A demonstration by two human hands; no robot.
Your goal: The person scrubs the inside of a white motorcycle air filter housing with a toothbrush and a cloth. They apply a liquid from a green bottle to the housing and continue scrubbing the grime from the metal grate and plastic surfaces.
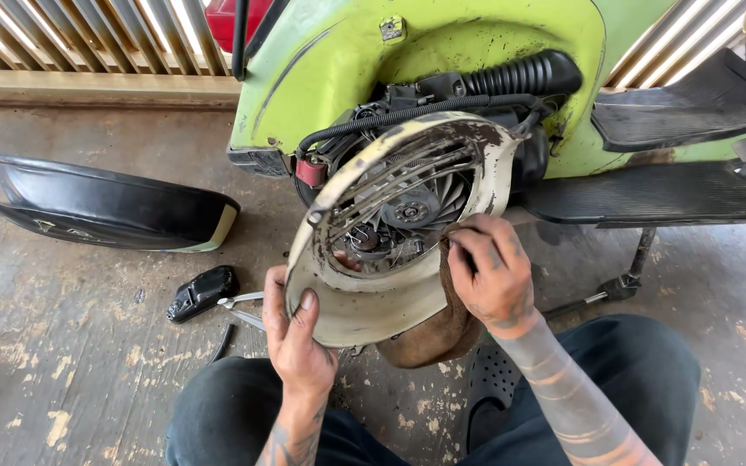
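Left hand (297, 332) clamped on the lower rim of the cream metal cover (364, 302), thumb over the edge. Right hand (487, 267) pinches a brown rag (438, 332) against the cover's right rim. Cover judged stiff sheet metal, light, rusty-edged, greasy; best held by the rim. It sits tilted before the scooter (442, 52) engine fan (412, 207), above the concrete floor (71, 345).

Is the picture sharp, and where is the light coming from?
Head view: sharp on both hands, left hand and right hand, holding the cream cover; daylight glares through the slatted wall behind; soft shadows, slight wide-angle bending at edges.
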